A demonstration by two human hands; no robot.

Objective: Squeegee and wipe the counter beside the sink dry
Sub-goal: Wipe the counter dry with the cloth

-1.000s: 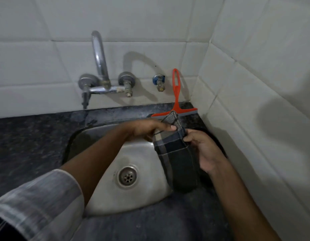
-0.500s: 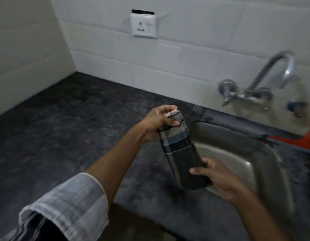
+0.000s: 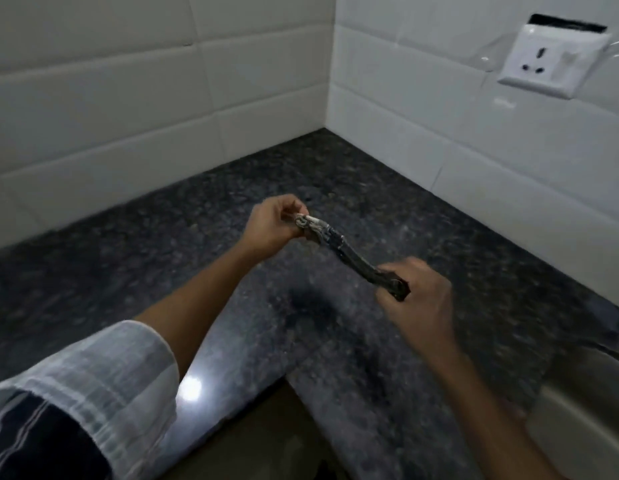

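Note:
A dark checked cloth [image 3: 349, 253] is stretched edge-on between both hands above the dark speckled granite counter [image 3: 336, 174]. My left hand [image 3: 273, 225] pinches its upper, lighter end. My right hand [image 3: 417, 299] grips its lower end, lower and to the right. The cloth hangs in the air, apart from the counter. The squeegee is out of view. Only a strip of the steel sink's rim [image 3: 585, 403] shows at the lower right edge.
White tiled walls [image 3: 128, 98] meet in a corner behind the counter. A white wall socket [image 3: 554, 60] sits at the upper right. The counter's front edge [image 3: 232, 400] forms an inner corner near my arms, with a light reflection on it.
The view has swung left from the sink to the corner counter. Both hands carried the cloth along and turned it edge-on, stretched between them. The tap and squeegee have left the view.

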